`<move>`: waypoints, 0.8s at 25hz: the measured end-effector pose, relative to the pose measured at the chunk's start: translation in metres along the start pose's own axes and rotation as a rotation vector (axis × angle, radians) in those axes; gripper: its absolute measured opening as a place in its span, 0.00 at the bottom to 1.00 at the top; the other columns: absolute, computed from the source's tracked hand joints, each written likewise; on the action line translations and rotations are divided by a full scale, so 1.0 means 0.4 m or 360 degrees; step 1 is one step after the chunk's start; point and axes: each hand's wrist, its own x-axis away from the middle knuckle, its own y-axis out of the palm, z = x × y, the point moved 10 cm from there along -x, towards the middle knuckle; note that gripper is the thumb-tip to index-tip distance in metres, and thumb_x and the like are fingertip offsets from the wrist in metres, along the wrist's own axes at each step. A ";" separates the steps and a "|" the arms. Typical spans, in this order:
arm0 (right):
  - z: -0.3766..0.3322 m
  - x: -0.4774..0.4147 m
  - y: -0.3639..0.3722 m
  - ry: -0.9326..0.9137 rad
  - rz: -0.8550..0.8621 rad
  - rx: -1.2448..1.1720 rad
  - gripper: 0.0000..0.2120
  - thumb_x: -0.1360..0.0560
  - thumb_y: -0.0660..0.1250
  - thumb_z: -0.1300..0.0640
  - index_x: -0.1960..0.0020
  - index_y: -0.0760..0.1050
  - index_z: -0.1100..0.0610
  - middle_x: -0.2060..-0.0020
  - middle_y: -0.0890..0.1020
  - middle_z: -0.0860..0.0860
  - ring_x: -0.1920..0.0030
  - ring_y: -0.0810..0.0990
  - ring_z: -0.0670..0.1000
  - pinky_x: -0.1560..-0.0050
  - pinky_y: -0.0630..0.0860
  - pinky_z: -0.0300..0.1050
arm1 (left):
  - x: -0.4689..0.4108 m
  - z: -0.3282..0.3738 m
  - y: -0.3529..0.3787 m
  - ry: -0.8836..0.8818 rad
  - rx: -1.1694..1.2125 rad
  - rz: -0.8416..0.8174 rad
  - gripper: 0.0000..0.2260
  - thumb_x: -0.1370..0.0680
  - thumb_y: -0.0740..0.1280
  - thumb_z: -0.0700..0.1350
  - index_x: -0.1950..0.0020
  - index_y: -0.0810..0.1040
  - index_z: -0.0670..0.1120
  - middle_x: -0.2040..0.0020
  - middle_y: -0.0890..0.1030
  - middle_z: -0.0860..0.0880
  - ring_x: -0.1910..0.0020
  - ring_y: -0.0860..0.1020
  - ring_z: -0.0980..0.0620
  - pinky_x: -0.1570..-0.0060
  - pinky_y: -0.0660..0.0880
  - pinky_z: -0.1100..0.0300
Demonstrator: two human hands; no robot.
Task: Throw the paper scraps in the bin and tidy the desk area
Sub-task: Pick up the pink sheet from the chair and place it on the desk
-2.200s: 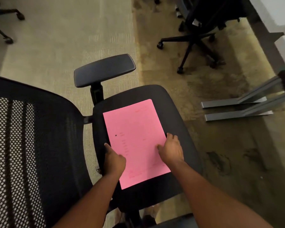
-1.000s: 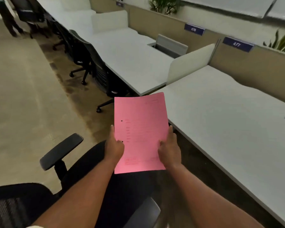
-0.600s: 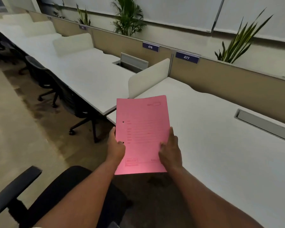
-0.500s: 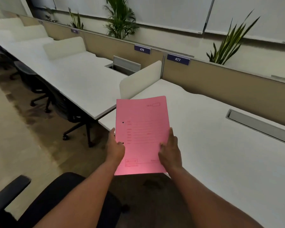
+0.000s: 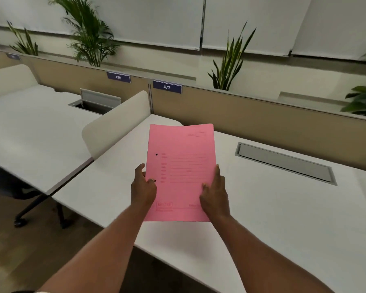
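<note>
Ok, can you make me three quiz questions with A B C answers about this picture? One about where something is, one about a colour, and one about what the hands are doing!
1. Where is the desk number sign 477?
A. on the beige divider wall behind the desk
B. on the floor
C. on a chair

2. What colour is the folder?
A. green
B. pink
C. blue

3. How is the folder held?
A. lying flat on the desk
B. by one hand only
C. by both hands, above the desk

Answers:
1 A, the sign sits at the top of the divider.
2 B, its whole cover is pink.
3 C, the left hand and right hand grip its side edges over the white desk.
</note>
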 end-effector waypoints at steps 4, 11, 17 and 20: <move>0.097 -0.107 -0.036 0.0119 0.0099 0.0025 0.34 0.18 0.60 0.56 0.19 0.45 0.49 0.34 0.68 0.56 0.44 0.78 0.62 0.47 0.75 0.54 | -0.093 0.054 0.153 0.0079 -0.0038 -0.0091 0.23 0.21 0.61 0.37 0.28 0.64 0.51 0.40 0.79 0.47 0.47 0.79 0.44 0.44 0.76 0.49; 0.211 -0.364 -0.014 0.0300 0.0259 0.0097 0.33 0.18 0.60 0.57 0.19 0.47 0.51 0.37 0.69 0.56 0.45 0.78 0.62 0.50 0.76 0.54 | -0.355 0.125 0.393 0.0169 -0.0145 -0.0250 0.21 0.21 0.63 0.38 0.28 0.70 0.47 0.38 0.80 0.44 0.43 0.79 0.44 0.42 0.74 0.53; 0.330 -0.553 0.077 0.0476 0.0275 0.0198 0.31 0.19 0.60 0.58 0.20 0.51 0.57 0.36 0.68 0.58 0.45 0.78 0.64 0.48 0.76 0.55 | -0.578 0.098 0.597 0.0114 -0.0345 -0.0397 0.21 0.20 0.59 0.40 0.26 0.68 0.45 0.35 0.72 0.45 0.36 0.76 0.42 0.41 0.70 0.55; 0.384 -0.626 0.115 0.0539 0.0275 0.0235 0.30 0.19 0.60 0.60 0.21 0.54 0.60 0.35 0.68 0.58 0.43 0.77 0.63 0.46 0.77 0.55 | -0.642 0.082 0.687 0.0134 -0.0441 -0.0489 0.24 0.20 0.58 0.39 0.23 0.64 0.45 0.35 0.71 0.45 0.36 0.75 0.42 0.38 0.70 0.53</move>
